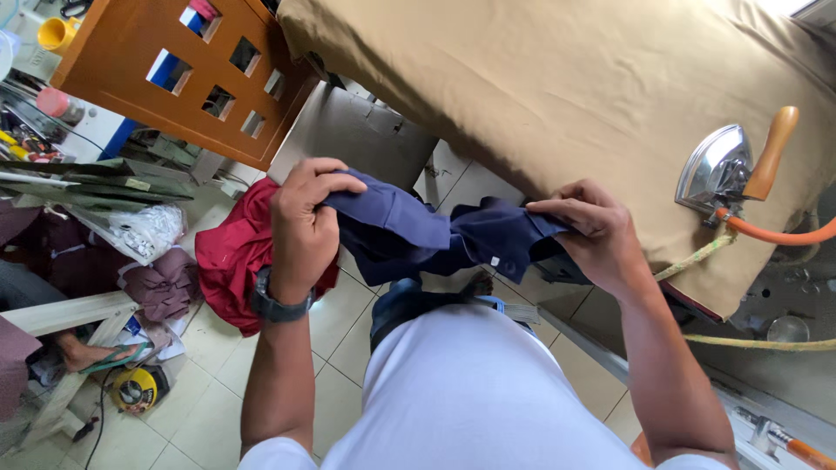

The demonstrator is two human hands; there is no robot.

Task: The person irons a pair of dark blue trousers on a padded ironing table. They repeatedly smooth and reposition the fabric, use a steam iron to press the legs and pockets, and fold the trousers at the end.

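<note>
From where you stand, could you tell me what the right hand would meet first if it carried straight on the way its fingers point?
The right hand points toward the left hand, so it would likely first bunch into the navy garment it holds; depth is hard to judge.

No packages, labels, signs, screens.
</note>
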